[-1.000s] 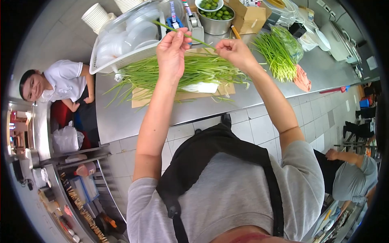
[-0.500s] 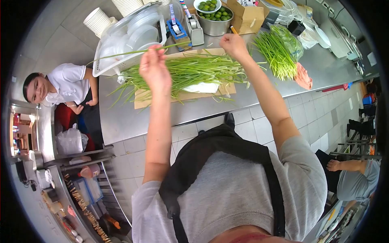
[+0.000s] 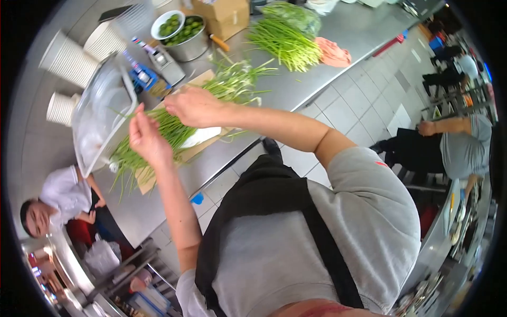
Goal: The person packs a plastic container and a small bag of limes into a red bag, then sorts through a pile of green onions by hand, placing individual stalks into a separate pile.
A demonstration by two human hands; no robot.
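Note:
Above the pile of long green onions (image 3: 227, 84), my left hand (image 3: 149, 138) is closed in a pinch on a thin green onion stalk (image 3: 122, 114), whose tip shows past the fingers. My right hand (image 3: 193, 107) is close by on the right, fingers curled; whatever it holds is hidden. The green onions lie on a flat piece of cardboard (image 3: 145, 182), pale root ends toward the right. A white piece (image 3: 202, 137) lies among them, partly covered. A second bunch of green onions (image 3: 285, 45) rests farther right on the metal counter (image 3: 348, 31).
A white basket (image 3: 108, 142) of clear plastic lids stands left of the pile. Behind are a pot of limes (image 3: 189, 46), a tape dispenser (image 3: 168, 68), a cardboard box (image 3: 224, 18) and paper cups (image 3: 68, 58). A person (image 3: 66, 193) leans near the counter's left end.
My view has turned and shifted, so the counter now slants. My right hand has come over beside my left, which was holding a stalk out to the left.

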